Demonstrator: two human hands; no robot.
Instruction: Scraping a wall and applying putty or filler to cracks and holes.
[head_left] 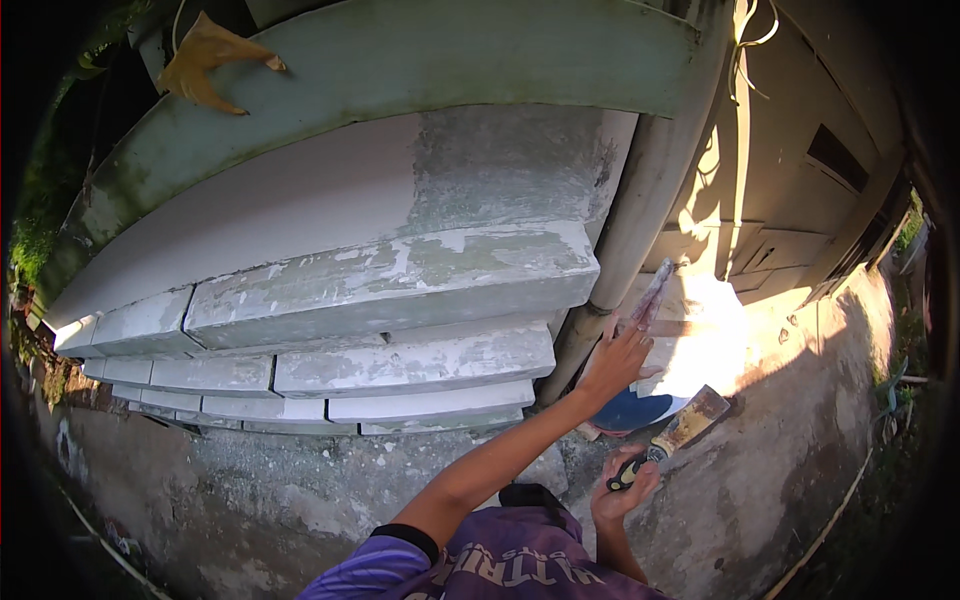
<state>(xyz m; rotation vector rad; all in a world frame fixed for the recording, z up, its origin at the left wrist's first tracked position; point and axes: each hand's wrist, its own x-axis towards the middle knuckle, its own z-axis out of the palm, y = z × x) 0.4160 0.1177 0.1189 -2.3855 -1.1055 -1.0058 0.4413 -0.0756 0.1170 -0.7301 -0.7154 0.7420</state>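
My right hand (622,487) grips a scraper by its black-and-yellow handle (628,472). The scraper's wide blade (698,415) is coated with pale, brownish residue and tilts up to the right. Ahead of it, my left hand (622,355) is closed around a slim tapered tool smeared with white (652,298), whose exact kind I cannot make out. Under that hand stands a blue round container (632,410). Bright white glare (715,340) beside it hides detail, and a brownish strip (680,328) crosses there.
Stepped concrete ledges (400,280) with patchy white coating fill the left. Above them is a half-white, half-grey wall panel (500,165) under a greenish curved slab (480,60). A vertical pipe (655,190) stands beside the ledges' right ends. A dry leaf (210,65) hangs at upper left.
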